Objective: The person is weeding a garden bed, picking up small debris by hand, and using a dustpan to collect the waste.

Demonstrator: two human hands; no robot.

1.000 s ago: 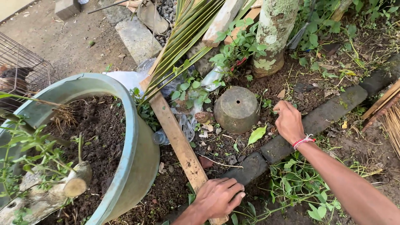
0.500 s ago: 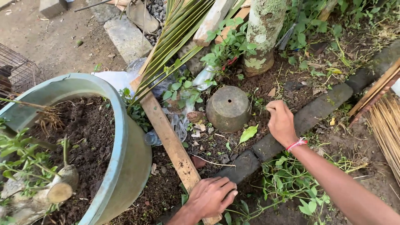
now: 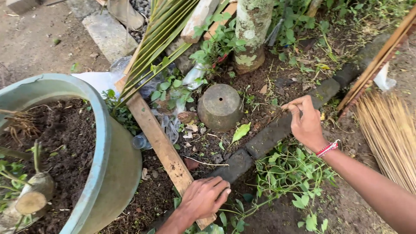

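Right hand (image 3: pixel 308 123) nearer rough stone edging (image 3: pixel 277 130)

Surface: bare dark soil (image 3: pixel 277 86).
On it: overturned clay pot (image 3: pixel 219 107), wooden plank (image 3: pixel 160 143), stone edging (image 3: pixel 277 130), large green planter (image 3: pixel 113 160), straw broom (image 3: pixel 385 130).

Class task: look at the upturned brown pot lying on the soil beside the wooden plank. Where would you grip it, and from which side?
Probably from above, fingers spread around the sides of the upturned pot. It sits mouth-down with its flat, holed base up, so the rim is against the soil. The wooden plank lies to one side; the top is clear.
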